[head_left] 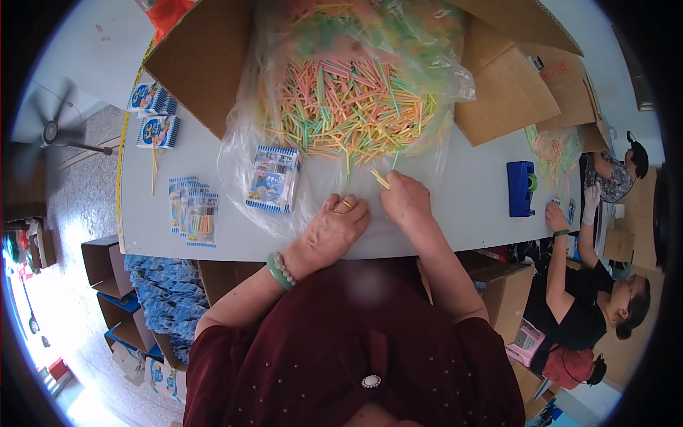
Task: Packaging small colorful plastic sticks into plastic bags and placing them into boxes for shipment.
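Far left on the white table (235, 235): filled blue-and-white packets (193, 211). One more packet (272, 178) lies on the clear plastic sheet (238, 153). Left hand (334, 229) rests flat on the sheet, fingers loosely curled, holding nothing. Right hand (405, 199) is pinched closed on a few yellow sticks (379, 178), just below the heap of coloured sticks (348, 107). Blue tape dispenser (521, 188) stands further right, near a co-worker's hand (556, 217).
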The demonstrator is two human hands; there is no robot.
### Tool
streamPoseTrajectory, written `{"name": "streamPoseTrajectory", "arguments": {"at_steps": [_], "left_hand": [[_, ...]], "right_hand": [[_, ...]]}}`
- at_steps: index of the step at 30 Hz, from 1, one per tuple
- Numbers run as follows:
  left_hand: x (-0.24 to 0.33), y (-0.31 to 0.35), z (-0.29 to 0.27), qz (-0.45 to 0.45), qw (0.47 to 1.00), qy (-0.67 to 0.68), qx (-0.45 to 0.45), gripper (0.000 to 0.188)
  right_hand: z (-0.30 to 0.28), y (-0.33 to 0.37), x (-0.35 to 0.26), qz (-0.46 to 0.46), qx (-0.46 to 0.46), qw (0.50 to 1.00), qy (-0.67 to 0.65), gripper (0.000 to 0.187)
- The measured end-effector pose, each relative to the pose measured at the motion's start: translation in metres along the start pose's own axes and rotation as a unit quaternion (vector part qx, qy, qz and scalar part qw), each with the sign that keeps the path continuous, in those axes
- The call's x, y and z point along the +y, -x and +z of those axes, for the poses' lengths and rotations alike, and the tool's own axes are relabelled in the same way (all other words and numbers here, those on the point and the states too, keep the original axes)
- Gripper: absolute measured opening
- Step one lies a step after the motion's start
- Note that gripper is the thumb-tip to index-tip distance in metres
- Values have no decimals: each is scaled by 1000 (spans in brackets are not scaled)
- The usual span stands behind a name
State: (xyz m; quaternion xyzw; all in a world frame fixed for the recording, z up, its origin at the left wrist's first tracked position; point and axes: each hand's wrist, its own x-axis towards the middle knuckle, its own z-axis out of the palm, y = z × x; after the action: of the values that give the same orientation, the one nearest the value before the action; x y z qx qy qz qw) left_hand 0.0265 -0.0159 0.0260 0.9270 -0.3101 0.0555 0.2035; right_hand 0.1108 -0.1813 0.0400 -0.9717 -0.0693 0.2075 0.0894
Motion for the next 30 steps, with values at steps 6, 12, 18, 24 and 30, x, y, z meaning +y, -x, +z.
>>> {"name": "streamPoseTrajectory", "arguments": {"at_steps": [6, 12, 18, 24, 30], "left_hand": [[-4, 5, 7, -25, 998, 52, 20, 32], [-3, 7, 6, -33, 997, 55, 33, 29], [-9, 4, -9, -61, 991, 119, -19, 34], [-24, -24, -12, -188, 767, 582, 193, 63], [-19, -26, -10, -241, 865, 394, 197, 44]], "right_hand": [[2, -9, 37, -3, -79, 930, -359, 16], [0, 0, 25, 66, -114, 749, -649, 12], [-8, -9, 40, -1, -133, 659, -740, 11], [54, -33, 8, -292, 255, 881, -272, 24], [53, -12, -43, -295, 188, 895, -276, 17]]}}
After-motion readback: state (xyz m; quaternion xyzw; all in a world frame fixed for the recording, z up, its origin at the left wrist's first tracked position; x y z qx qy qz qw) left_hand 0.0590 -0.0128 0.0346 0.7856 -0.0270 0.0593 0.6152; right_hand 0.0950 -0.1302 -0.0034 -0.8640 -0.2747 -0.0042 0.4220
